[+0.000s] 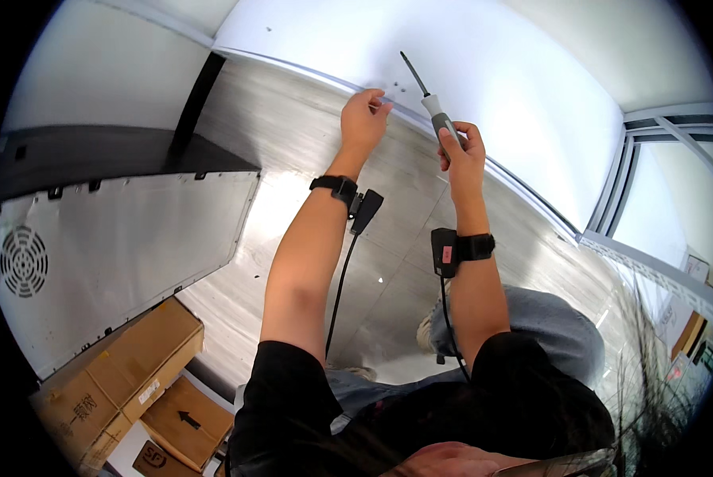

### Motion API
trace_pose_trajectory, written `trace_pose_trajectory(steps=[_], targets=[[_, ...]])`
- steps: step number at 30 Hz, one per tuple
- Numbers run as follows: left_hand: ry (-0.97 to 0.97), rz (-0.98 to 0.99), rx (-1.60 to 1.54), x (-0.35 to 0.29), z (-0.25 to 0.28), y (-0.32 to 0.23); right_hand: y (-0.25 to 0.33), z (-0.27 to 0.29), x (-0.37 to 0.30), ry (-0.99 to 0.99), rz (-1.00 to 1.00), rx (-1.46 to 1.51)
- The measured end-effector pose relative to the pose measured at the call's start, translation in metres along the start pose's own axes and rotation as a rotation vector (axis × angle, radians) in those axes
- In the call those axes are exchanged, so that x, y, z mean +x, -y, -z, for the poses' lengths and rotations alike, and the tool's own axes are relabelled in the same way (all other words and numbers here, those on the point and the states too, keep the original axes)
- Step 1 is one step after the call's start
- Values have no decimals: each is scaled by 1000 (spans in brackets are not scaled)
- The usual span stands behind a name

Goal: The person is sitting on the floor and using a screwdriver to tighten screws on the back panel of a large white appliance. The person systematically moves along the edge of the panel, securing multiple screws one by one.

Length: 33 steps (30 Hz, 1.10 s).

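A screwdriver [440,118] with a grey handle and a dark shaft is gripped in my right hand [461,151], its tip pointing up and away over the white surface. My left hand [363,121] is held beside the near edge of that white surface [499,87], fingers curled together. Whatever may be between the left fingertips is too small to make out. Several small dark bits [398,85], perhaps screws, lie on the white surface just beyond my left fingers. The screwdriver tip is apart from them.
At the left stands a metal computer case panel [134,246] with a round vent. Below it are cardboard boxes [126,374]. Each wrist wears a black strapped device, the left one [364,211] and the right one [444,253], trailing cables. Wood-look floor [388,262] lies beneath my arms.
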<state>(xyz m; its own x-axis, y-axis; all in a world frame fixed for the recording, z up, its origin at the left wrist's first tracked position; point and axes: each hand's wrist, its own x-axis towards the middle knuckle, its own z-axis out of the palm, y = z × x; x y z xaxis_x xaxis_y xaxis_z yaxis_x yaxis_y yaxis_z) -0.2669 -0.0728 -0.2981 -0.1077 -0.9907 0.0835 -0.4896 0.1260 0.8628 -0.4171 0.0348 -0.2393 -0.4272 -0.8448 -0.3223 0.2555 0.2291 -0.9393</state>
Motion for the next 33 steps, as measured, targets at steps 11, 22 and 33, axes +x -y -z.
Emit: trace_pose_trajectory(steps=[11,22,33], targets=[[-101,-58,223,20,-43,-5,-2,8,29,103,41,-48],[0,-103,51,9,-34,-11,-9,-23,7,148,94,18],[-139,107,54,11,-47,-1,-7,-7,23,140,49,16]])
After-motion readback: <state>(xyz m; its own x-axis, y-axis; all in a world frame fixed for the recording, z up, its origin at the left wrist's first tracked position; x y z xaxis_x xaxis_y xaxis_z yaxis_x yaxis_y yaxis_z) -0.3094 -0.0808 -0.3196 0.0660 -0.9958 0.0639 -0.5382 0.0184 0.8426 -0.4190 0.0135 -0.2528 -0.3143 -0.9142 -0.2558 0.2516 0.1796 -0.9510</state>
